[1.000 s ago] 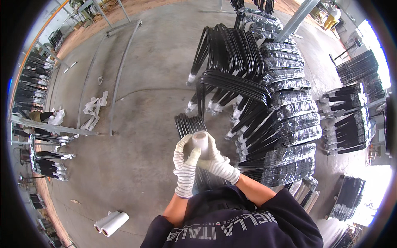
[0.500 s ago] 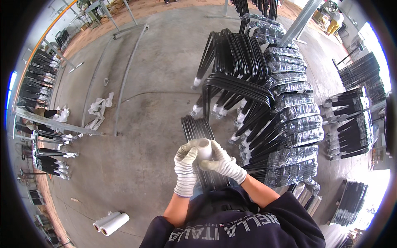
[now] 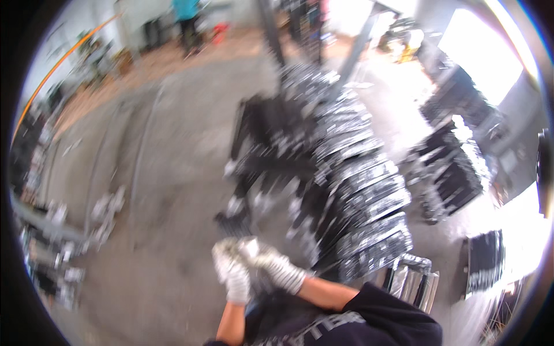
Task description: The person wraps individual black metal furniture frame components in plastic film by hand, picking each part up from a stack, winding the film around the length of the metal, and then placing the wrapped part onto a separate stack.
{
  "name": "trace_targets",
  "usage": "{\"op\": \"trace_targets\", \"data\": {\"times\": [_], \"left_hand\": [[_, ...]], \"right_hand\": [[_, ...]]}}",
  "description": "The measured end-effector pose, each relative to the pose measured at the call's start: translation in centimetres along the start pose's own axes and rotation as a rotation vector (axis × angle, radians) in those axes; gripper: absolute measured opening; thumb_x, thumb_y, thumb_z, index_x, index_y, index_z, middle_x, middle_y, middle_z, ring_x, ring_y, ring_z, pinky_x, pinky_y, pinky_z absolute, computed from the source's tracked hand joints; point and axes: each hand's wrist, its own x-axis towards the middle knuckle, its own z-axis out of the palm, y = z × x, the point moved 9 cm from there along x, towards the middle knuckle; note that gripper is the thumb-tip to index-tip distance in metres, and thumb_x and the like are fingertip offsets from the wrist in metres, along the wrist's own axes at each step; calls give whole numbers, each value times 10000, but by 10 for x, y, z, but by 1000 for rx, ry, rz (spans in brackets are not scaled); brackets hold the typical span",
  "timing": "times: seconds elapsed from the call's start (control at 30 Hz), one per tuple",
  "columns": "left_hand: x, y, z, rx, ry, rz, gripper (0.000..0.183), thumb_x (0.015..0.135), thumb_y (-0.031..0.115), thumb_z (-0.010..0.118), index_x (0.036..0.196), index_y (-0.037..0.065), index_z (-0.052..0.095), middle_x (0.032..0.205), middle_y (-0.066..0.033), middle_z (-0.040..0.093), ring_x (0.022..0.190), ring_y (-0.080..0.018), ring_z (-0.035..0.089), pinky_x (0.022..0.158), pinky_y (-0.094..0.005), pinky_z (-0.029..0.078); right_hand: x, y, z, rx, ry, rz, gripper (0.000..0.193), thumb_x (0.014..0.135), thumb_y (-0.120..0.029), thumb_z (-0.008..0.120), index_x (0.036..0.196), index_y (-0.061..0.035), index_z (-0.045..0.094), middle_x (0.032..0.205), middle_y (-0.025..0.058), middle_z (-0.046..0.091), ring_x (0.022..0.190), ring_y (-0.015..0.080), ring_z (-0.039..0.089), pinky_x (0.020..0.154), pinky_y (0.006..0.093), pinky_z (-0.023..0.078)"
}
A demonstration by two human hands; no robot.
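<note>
A small roll of white plastic film (image 3: 249, 248) is held between my two gloved hands, low in the middle of the view. My left hand (image 3: 232, 272), in a white striped work glove, grips it from the left. My right hand (image 3: 280, 269), in a matching glove, closes on it from the right. Motion blurs the fingers and the film. Just beyond and beneath my hands lies a bundle of black metal tubes (image 3: 235, 224), partly covered by them.
Black tube frames (image 3: 268, 124) stand ahead. A long row of film-wrapped black frames (image 3: 366, 190) runs along their right. More wrapped bundles (image 3: 456, 167) stand farther right. Metal rails (image 3: 144, 144) lie on the left floor. A person in a turquoise top (image 3: 186, 14) is far off.
The view has swung up and sideways, so my hands and the frames appear farther left. My hands sit lower in the picture, with the roll still between them. The picture is now blurred.
</note>
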Motion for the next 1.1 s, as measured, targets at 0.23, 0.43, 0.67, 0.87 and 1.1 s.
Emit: {"op": "trace_targets", "data": {"times": [0.23,0.43,0.67,0.87,1.1], "left_hand": [[2,-39,-7,535,-184,92,254,882,231,494,1065,67,432,985,-86,439,857,-184,412,733,-283,323],[-17,2,-1,421,-213,-89,262,902,259,472,1035,37,513,1021,-114,546,964,-230,495,867,-359,379],[-7,13,-10,331,-60,13,208,890,175,458,974,1,534,939,-111,542,863,-221,493,810,-342,400],[-6,21,-12,503,114,115,240,904,198,435,974,-18,511,936,-186,529,851,-274,491,785,-378,408],[-6,41,-5,452,120,178,230,918,190,413,976,-16,496,928,-185,523,837,-279,499,760,-375,423]], "right_hand": [[-2,43,-17,404,-8,337,423,781,-328,675,1051,-17,579,958,62,616,851,129,572,794,254,445],[20,41,-53,116,105,82,483,732,-275,726,1092,-39,507,889,45,598,769,130,574,680,251,474],[9,1,-19,-760,15,31,399,763,-260,664,1125,-124,566,1039,98,567,980,181,517,843,295,430],[-23,-24,-7,-428,269,-160,382,749,-195,669,1103,-89,576,1038,76,568,944,169,530,824,297,447],[-18,-16,-1,-285,128,-135,322,772,-191,650,1068,-81,588,989,66,579,902,156,535,791,286,450]]}}
